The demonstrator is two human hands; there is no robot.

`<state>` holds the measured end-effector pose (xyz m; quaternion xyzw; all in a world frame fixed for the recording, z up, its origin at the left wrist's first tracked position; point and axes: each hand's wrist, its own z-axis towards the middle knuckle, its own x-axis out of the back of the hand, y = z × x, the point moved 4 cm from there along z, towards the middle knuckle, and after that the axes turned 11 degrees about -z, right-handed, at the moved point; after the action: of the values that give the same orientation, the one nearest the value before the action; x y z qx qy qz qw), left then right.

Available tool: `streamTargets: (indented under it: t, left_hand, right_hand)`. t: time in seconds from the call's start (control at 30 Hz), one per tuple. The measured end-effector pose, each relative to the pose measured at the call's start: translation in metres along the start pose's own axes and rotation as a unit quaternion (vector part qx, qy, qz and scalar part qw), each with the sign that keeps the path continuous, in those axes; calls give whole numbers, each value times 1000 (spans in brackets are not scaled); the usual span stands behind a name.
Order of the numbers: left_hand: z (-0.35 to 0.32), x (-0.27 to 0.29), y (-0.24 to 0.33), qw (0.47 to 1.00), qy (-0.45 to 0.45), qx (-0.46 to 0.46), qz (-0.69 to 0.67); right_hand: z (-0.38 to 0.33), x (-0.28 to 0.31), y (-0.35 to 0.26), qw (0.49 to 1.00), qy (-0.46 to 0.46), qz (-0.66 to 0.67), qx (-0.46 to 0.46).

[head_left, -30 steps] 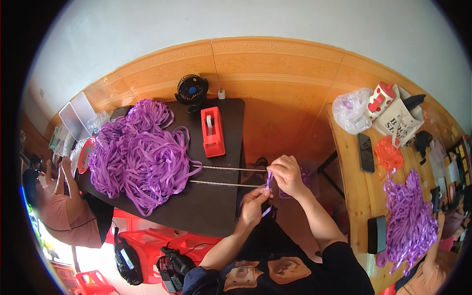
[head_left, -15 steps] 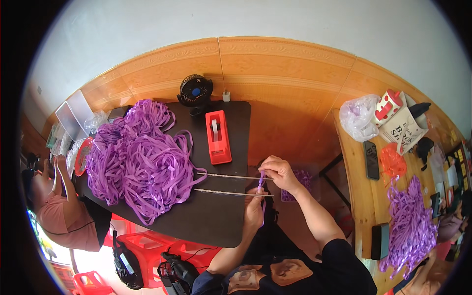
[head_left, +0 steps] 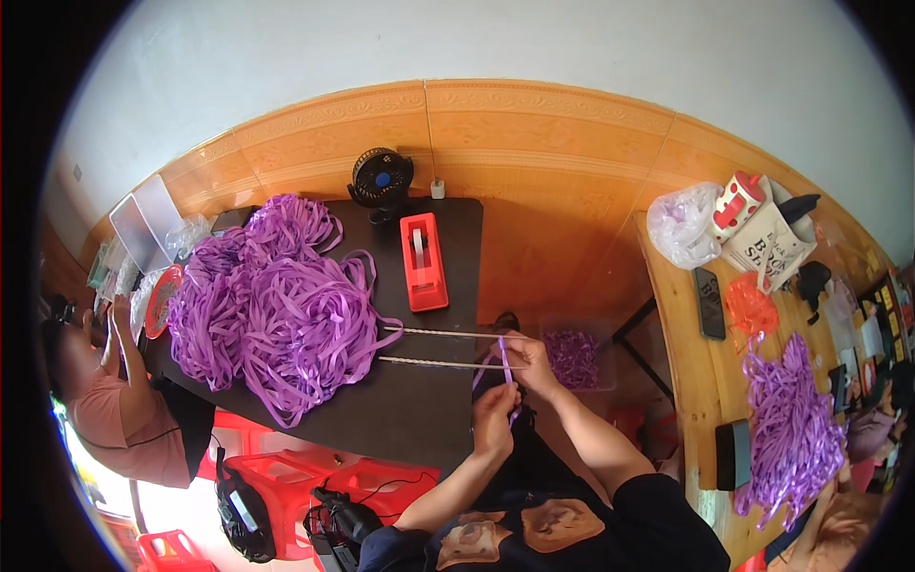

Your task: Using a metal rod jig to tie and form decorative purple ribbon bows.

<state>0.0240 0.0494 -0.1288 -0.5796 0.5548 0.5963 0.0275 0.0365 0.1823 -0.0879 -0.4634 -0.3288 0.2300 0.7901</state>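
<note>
Two thin twisted metal rods (head_left: 443, 333) stick out side by side past the right edge of the dark table. Near their free ends a narrow purple ribbon (head_left: 506, 357) lies across them. Below the lower rod, my left hand (head_left: 494, 418) pinches this ribbon, and a short tail hangs under its fingers. My right hand (head_left: 534, 370) is closed at the rod tips, its fingers against the ribbon; the exact grip is partly hidden. To the left, a big heap of purple ribbon (head_left: 305, 324) covers much of the table.
A red tape dispenser (head_left: 423, 262) and a black fan (head_left: 381, 181) stand on the dark table (head_left: 419, 419). Below is a clear bin of purple pieces (head_left: 572, 360). A wooden table (head_left: 677, 334) at right bears a phone, bags and more ribbon. People sit at both sides; red stools (head_left: 286, 486) stand lower left.
My right hand has come down from above the upper rod to the rod tips. My left hand has moved slightly lower, off the lower rod, and the ribbon now crosses both rods.
</note>
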Motion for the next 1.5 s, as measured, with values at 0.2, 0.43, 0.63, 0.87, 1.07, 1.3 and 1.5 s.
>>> streamTargets:
  t: [0.2,0.43,0.63,0.87,1.07,1.3,1.5]
  left_hand:
    - [-66,15,18,995,-15,73,66]
    - [-113,18,50,986,-98,97,92]
    - [-138,26,55,979,-111,138,100]
    - [-145,44,65,976,-99,100,168]
    - [-129,73,42,978,-70,92,175]
    - [-121,82,42,959,-87,151,223]
    - [-127,83,52,929,-118,189,296]
  right_hand:
    - [-54,-17,9,998,3,8,-56]
    - [-121,-36,-16,978,-10,145,-150]
    - [-183,-50,-34,941,-68,209,-256]
    - [-220,-58,-42,926,-133,240,-261]
    - [-237,-67,-29,911,-193,206,-299]
    - [-239,-61,-28,881,-222,227,-351]
    - [-236,-59,-34,863,-227,255,-373]
